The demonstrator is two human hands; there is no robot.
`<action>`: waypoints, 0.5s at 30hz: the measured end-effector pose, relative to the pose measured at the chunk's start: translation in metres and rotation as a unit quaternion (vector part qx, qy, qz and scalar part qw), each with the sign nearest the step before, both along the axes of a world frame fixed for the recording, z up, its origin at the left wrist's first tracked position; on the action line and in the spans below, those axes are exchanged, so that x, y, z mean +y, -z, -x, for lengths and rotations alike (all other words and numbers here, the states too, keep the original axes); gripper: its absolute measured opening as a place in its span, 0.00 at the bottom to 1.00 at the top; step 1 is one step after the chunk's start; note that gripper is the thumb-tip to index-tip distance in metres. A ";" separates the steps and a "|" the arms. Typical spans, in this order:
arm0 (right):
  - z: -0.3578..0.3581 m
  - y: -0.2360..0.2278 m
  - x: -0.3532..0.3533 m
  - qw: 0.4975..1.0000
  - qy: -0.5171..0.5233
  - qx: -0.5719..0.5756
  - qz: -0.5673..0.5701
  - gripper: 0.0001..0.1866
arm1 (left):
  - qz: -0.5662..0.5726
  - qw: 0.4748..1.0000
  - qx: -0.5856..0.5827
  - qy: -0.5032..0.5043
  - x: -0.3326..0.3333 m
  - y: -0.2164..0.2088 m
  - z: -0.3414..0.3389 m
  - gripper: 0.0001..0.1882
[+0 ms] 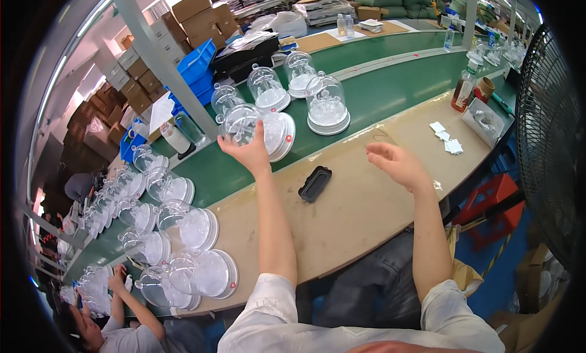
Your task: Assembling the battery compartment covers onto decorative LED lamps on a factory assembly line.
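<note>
My left hand [249, 150] is wrapped round the side of a clear bell-shaped dome [239, 122], its thumb pointing up. The dome has a white round base with a small red mark and tilts at the edge of the green belt. Over the tan worktop my right hand [400, 165] hangs with its fingers stretched out and nothing in it. A black oblong tray [315, 184] lies on the worktop between my forearms. Just beyond the held dome, another clear dome [328, 103] stands upright on the green belt, with further domes beside it.
Several domes on white bases [198, 273] crowd the left side. A co-worker [91, 328] handles domes at the lower left. White square pieces [453, 145] and a bottle of brown liquid [464, 92] are at the right, near a black fan [549, 145]. A grey post [165, 60] rises beyond the belt.
</note>
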State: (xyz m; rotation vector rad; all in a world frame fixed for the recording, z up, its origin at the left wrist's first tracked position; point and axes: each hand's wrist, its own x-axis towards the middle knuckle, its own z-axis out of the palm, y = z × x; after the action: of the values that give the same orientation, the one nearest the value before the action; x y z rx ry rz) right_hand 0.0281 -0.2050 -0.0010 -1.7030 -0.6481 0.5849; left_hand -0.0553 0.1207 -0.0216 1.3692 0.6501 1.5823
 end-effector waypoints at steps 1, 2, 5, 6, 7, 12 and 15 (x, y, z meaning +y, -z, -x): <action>0.001 0.000 0.001 0.999 -0.025 -0.007 0.038 0.22 | 0.002 1.000 0.000 -0.003 0.004 0.005 0.001 0.59; 0.001 0.003 0.001 0.999 -0.028 -0.008 0.040 0.22 | -0.040 0.998 0.032 -0.046 0.008 0.011 0.003 0.60; 0.000 0.011 0.003 0.993 -0.104 -0.004 0.062 0.25 | -0.100 0.987 0.077 -0.099 0.016 0.023 0.009 0.60; 0.002 0.011 0.004 0.990 -0.122 -0.002 0.075 0.24 | -0.121 0.983 0.089 -0.107 0.018 0.027 0.011 0.59; 0.004 0.009 0.007 0.986 -0.140 -0.001 0.086 0.23 | -0.119 0.983 0.089 -0.109 0.022 0.031 0.012 0.59; 0.008 0.008 0.011 0.983 -0.147 -0.009 0.111 0.23 | -0.105 0.988 0.065 -0.088 0.022 0.042 0.010 0.57; 0.007 0.013 0.012 0.982 -0.149 -0.020 0.113 0.25 | -0.121 0.988 0.086 -0.047 0.023 0.046 0.008 0.57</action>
State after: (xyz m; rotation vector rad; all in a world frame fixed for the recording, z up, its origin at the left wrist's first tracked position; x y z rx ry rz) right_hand 0.0210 -0.1927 -0.0139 -1.8451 -0.9025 0.8633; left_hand -0.0634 0.1432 -0.0677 1.6906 0.6475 1.6726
